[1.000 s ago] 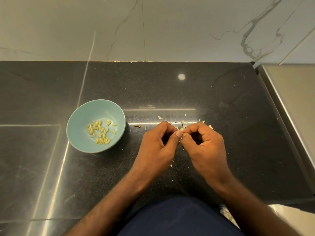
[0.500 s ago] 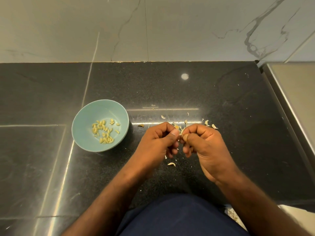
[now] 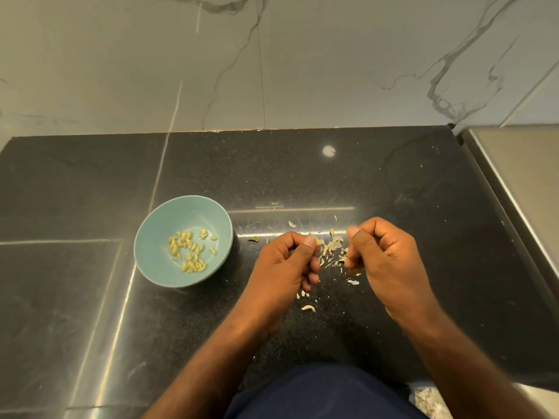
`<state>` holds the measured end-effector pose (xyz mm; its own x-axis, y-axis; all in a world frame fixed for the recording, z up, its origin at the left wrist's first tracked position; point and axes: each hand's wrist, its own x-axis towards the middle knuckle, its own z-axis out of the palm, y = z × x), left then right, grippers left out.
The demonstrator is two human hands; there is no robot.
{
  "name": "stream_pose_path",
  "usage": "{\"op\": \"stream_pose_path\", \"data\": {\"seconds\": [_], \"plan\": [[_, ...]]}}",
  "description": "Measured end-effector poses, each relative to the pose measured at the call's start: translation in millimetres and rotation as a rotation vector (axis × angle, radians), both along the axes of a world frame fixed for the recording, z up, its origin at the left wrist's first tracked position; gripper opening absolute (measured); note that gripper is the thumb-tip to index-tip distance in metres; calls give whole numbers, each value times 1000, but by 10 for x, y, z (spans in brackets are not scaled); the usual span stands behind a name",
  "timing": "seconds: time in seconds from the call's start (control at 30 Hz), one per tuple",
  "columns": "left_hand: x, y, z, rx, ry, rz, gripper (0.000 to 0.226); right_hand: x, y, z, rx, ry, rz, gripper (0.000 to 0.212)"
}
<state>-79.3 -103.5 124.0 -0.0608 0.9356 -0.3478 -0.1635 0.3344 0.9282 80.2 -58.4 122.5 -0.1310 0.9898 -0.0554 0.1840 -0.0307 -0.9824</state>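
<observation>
The left grip point(image 3: 287, 267) and the right grip point(image 3: 387, 261) hover just over the black desk point(image 3: 302, 176), a bit right of the middle of the frame; both are curled, with a small gap between them.

The left grip has its thumb pressed to its first finger, and it seems to pinch a tiny pale seed point(image 3: 316, 241) at the tips, though the seed is too small to be sure of; I think it holds the seed high and tight so it does not drop into the mess below. The right grip also has its thumb pressed to its finger; it looks like it pinches a scrap of husk, but that is hard to tell.

The husks point(image 3: 331, 246) lie in a loose heap on the desk right under the gap, since that is where they fall when a seed is opened; a few more lie lower down, near the wrists.

The bowl point(image 3: 169, 216) sits on the desk at the left, close to the left grip but not touching it, so a clean seed has a short trip; the peeled seeds point(image 3: 189, 252) lie in its bottom, kept apart from the husks.

A marble wall point(image 3: 272, 55) fills the top of the frame.
</observation>
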Motion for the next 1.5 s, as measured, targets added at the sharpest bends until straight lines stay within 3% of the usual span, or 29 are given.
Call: {"op": "stream_pose_path", "data": {"seconds": [0.07,0.13,0.2,0.23,0.33,0.4,0.47,0.53,0.63,0.7,0.77,0.83,1.03,1.23,1.33,1.5], "plan": [[12,11,11,7,18,-3,22,34,37,-36,43,-114,-30,27],[26,12,20,15,43,-8,22,70,83,-63,48,-253,35,15],[40,6,13,22,85,-14,23,83,79,-77,61,-348,84,42],[48,2,5,26,107,-17,23,90,61,-69,94,-323,46,47],[63,-4,-17,47,163,-28,21,116,-40,3,286,-209,-123,34],[74,-3,-24,59,201,-36,19,133,-70,26,318,-113,-113,25],[90,-2,-34,78,227,-40,20,111,-67,41,216,-102,11,22],[105,1,-49,103,240,-42,20,85,-95,29,131,-185,76,37],[102,0,-57,130,284,-42,20,49,-127,27,150,-179,67,11],[87,-2,-55,159,317,-36,21,31,-133,26,64,-150,207,41],[75,-6,-50,194,355,-31,22,9,-132,25,32,-156,287,36],[66,-15,-47,215,392,-41,23,-10,-141,29,75,-156,265,21],[51,-72,-17,221,375,-58,27,-30,-138,19,0,-79,256,9],[-9,-88,10,301,420,-20,17,-54,-169,-15,-161,155,229,22],[-19,-96,27,401,479,-118,6,-56,-191,-22,-149,130,242,26],[-39,-83,43,511,648,-218,14,-78,-246,-2,-147,41,294,29]]}}
